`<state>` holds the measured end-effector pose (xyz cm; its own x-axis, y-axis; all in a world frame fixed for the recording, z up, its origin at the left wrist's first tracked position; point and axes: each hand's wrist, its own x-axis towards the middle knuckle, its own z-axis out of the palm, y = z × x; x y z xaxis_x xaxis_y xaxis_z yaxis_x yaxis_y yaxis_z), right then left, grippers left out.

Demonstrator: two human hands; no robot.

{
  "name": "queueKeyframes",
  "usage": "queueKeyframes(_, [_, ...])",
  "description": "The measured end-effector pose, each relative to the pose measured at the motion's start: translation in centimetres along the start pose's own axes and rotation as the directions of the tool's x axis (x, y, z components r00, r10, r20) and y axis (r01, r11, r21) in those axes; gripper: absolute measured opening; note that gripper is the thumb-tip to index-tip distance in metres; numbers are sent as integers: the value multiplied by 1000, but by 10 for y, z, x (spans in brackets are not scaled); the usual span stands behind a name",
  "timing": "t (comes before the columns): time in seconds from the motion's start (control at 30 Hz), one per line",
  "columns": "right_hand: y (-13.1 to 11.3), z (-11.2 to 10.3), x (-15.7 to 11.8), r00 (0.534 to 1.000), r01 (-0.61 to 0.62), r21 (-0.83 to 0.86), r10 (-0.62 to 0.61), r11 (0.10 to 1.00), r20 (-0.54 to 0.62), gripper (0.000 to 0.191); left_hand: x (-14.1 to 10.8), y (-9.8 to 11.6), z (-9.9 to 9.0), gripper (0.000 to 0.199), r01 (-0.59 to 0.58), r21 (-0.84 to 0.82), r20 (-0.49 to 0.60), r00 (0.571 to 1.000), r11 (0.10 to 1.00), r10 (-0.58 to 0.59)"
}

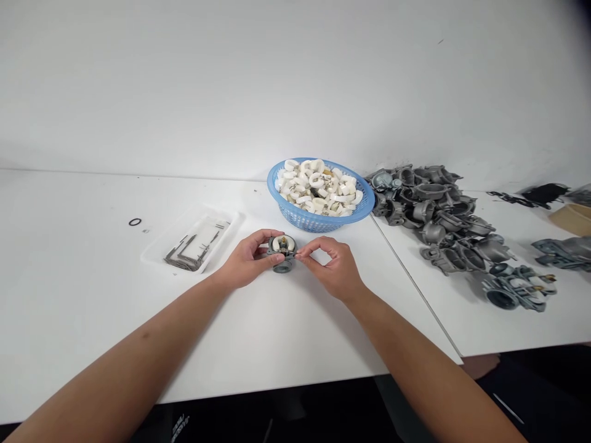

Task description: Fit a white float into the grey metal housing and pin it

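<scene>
Carburetor body (282, 268), white float (277, 244) uppermost: clasp it steady in your left hand (249, 261); your right hand (335, 267) pinches at its edge, anything between fingertips unclear.

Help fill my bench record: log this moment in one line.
left hand: holds metal housing; right hand: fingertips pinched at housing's right side; beyond: blue basket; leftward: white tray

On the seamed white tabletop (272, 344), a blue basket (305, 220) stands at one o'clock from centre, grey castings (434, 192) crowd between two and three, a shallow tray (234, 224) at nine, a black ring (135, 225) beyond.
</scene>
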<state>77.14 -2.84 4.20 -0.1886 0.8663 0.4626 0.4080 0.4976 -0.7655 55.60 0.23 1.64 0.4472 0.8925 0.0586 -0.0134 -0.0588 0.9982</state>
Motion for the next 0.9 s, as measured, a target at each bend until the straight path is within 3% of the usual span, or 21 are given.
queueKeyframes(0.23, [-5, 0, 2, 997, 71, -59, -69, 996, 30, 12, 0, -7, 0, 48, -43, 45, -9, 999, 998, 44])
queueKeyframes(0.37, [-6, 0, 2, 999, 38, -2, -38, 999, 39, 14, -1, -8, 0, 48, -34, 72, -9, 999, 997, 35])
queueKeyframes(0.63, [-10, 0, 2, 996, -4, -92, 12, 996, 91, 10, -4, -2, 0, 47, -7, 123, -13, 1000, 992, 8])
queueKeyframes(0.9, [-6, -1, 2, 996, 49, -190, -33, 981, 85, 11, -1, 0, 0, 52, 20, 25, -1, 1000, 999, -20])
